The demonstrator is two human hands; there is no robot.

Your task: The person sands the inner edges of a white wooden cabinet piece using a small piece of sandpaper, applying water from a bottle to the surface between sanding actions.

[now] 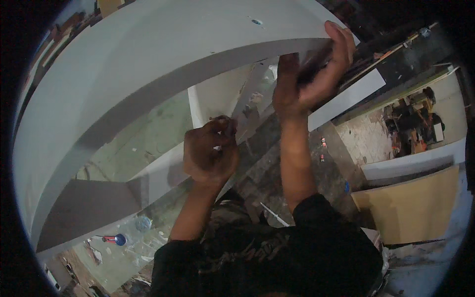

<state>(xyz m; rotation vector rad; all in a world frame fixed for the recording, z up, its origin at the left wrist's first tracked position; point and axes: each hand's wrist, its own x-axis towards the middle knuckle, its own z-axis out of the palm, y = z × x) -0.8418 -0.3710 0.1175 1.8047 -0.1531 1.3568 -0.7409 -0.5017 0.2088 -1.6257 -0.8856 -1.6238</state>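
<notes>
Item 1, white panel (148,54): I log 1 large board curving across the upper left of my view; long axis from lower left up to upper right; grey underside edge facing me. Item 2, left hand (210,153): curled into a fist just below that edge, fingertips pinched near a small item I cannot make out; clear of the panel. Item 3, right hand (311,74): higher and further right, fingers partly open and hooked over the panel's right end, touching it; the nearer hand to the board. Item 4, tan board (410,208): well apart, lower right.
</notes>
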